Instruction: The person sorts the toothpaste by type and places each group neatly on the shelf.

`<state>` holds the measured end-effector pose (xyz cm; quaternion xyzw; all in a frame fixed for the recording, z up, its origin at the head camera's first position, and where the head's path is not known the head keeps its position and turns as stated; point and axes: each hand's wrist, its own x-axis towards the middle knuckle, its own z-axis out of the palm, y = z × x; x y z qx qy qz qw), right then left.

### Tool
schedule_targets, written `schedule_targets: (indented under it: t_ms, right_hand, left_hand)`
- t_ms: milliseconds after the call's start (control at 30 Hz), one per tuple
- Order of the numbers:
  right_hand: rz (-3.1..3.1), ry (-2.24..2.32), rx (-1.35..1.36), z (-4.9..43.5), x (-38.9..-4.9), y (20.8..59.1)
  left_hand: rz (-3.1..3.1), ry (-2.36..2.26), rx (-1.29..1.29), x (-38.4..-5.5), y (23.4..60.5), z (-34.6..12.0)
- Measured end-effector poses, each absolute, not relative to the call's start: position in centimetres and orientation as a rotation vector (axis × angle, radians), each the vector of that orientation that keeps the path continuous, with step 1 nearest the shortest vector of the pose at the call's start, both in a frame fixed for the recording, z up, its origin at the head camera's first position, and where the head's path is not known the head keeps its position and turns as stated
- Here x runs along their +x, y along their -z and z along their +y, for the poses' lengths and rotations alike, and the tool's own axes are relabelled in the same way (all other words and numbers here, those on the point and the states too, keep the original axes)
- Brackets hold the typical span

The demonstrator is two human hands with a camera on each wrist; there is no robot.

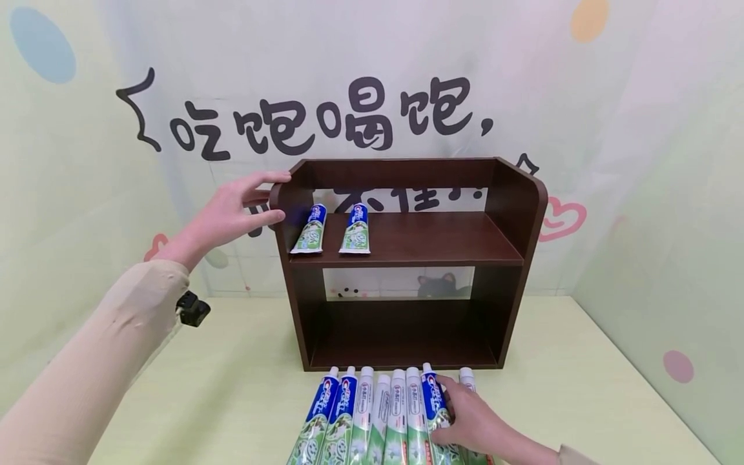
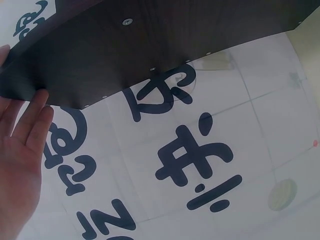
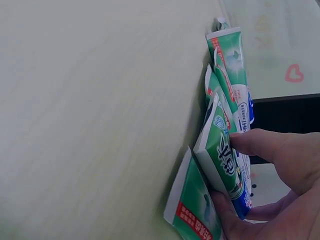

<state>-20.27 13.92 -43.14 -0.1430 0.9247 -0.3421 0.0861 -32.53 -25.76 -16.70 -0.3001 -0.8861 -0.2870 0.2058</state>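
My left hand (image 1: 232, 206) holds the upper left side panel of a dark brown two-tier shelf (image 1: 407, 258), thumb at its front edge; in the left wrist view, fingers (image 2: 36, 117) touch the panel's edge. My right hand (image 1: 473, 416) pinches a blue-and-green toothpaste tube (image 1: 434, 397) between thumb and fingers, within a row of tubes in front of the shelf. The right wrist view shows the held toothpaste tube (image 3: 222, 145) with its flat end toward the camera. Beside it stands a white-and-green toothpaste tube (image 3: 195, 200). Caps point toward the shelf.
Two blue-and-green tubes, a left one (image 1: 312, 229) and a right one (image 1: 356, 229), lean on the upper tier. More tubes (image 1: 360, 413) line up left of my right hand. A pale table (image 1: 581, 361) carries everything, with a printed wall (image 1: 232, 77) behind.
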Motion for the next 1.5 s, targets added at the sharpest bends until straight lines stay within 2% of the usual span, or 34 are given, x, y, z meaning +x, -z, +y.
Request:
schedule_targets:
  t_ms: [567, 900, 1500]
  right_hand:
    - [2.807, 0.906, -0.302, 13.7, -21.4, 42.7]
    - [2.621, 1.09, -0.356, 14.5, -21.6, 42.5]
    - [2.499, 1.234, -0.294, 14.9, -21.5, 42.7]
  left_hand:
    - [-2.474, 0.823, -0.82, -32.4, 16.4, -25.8]
    - [-2.478, 0.839, -0.825, -32.3, 16.4, -25.7]
    - [-2.469, 0.808, -0.851, -32.4, 16.5, -25.7]
